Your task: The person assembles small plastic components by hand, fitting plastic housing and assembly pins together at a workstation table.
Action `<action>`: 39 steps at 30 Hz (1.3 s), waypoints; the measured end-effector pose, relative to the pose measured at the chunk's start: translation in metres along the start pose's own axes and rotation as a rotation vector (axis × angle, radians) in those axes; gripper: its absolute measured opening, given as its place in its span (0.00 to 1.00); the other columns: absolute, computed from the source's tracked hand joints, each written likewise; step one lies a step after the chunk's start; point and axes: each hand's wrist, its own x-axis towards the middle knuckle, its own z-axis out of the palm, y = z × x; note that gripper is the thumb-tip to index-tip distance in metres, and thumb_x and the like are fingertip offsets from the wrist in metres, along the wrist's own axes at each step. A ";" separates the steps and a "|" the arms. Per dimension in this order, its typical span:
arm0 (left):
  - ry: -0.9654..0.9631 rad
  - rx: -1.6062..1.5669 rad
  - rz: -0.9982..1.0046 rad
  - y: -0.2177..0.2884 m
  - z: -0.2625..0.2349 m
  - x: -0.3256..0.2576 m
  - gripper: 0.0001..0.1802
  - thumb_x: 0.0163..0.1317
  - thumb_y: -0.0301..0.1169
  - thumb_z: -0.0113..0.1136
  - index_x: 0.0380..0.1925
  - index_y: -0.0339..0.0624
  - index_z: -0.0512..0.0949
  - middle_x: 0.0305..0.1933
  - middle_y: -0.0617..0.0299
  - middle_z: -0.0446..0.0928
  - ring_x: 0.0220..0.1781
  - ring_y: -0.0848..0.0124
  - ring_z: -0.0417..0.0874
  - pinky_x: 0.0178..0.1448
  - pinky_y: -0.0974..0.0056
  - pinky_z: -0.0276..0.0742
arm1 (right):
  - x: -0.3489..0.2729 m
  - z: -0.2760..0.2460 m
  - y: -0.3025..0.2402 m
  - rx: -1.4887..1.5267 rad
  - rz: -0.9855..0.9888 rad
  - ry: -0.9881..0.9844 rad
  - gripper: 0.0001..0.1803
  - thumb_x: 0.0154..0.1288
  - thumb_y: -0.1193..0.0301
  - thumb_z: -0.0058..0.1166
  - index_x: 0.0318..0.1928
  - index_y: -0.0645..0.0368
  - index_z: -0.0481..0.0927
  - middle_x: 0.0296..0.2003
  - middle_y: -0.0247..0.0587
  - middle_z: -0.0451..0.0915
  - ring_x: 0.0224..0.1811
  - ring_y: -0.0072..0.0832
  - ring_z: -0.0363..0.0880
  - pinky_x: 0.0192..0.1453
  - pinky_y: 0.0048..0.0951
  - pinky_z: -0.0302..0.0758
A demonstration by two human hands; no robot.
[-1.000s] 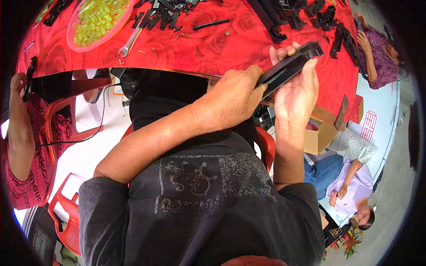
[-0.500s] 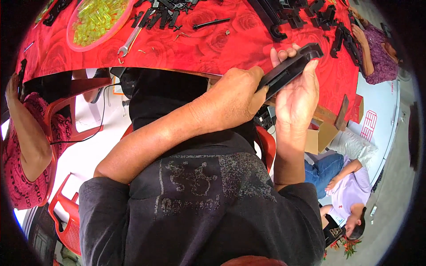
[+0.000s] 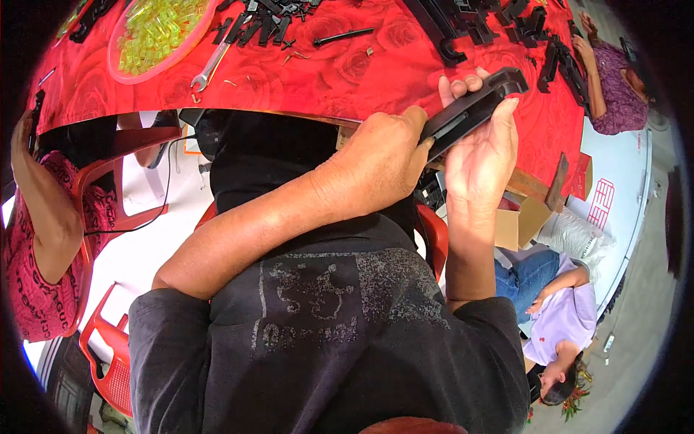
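A long black plastic part with a hooked end (image 3: 470,108) is held aslant above the table's near edge. My right hand (image 3: 478,155) supports it from beneath, its thumb near the hooked end and its fingertips showing along the far side. At the lower end, my left hand (image 3: 383,160) is closed with thumb and fingers pinched together. Whether a small piece also sits in that pinch is hidden. Beyond the hands, similar long black parts (image 3: 434,29) lie on the red rose-patterned tablecloth (image 3: 289,87).
A pink-rimmed bowl (image 3: 110,54) of yellow-green clear pieces stands at the far left, beside a wrench (image 3: 210,69). Small black parts (image 3: 267,25) are heaped behind it. Co-workers sit at left (image 3: 47,239) and far right (image 3: 618,90); another person (image 3: 564,311) sits behind at right, near a cardboard box (image 3: 531,217).
Both hands and the black part have shifted very slightly left; the grip looks the same. The seated person at the lower right has leaned, and the far-right co-worker has raised a hand.
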 end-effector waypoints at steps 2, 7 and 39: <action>0.003 0.003 0.008 0.001 0.000 0.001 0.10 0.67 0.29 0.55 0.36 0.30 0.71 0.29 0.32 0.76 0.38 0.35 0.80 0.36 0.43 0.74 | 0.001 0.000 -0.001 -0.004 -0.005 -0.003 0.27 0.79 0.53 0.43 0.58 0.68 0.69 0.45 0.44 0.77 0.50 0.38 0.80 0.71 0.56 0.71; 0.018 0.025 0.021 0.000 0.000 0.001 0.10 0.66 0.28 0.55 0.36 0.29 0.70 0.27 0.32 0.76 0.36 0.35 0.81 0.37 0.41 0.76 | 0.002 -0.001 0.000 0.016 -0.001 -0.016 0.28 0.78 0.52 0.44 0.59 0.68 0.69 0.45 0.44 0.77 0.50 0.38 0.79 0.71 0.56 0.70; 0.003 0.076 0.067 0.008 -0.002 -0.006 0.11 0.68 0.28 0.54 0.36 0.28 0.68 0.22 0.35 0.76 0.30 0.37 0.83 0.34 0.42 0.78 | -0.003 0.002 -0.001 0.057 -0.006 -0.050 0.29 0.78 0.51 0.44 0.60 0.67 0.69 0.46 0.44 0.77 0.50 0.37 0.79 0.73 0.56 0.68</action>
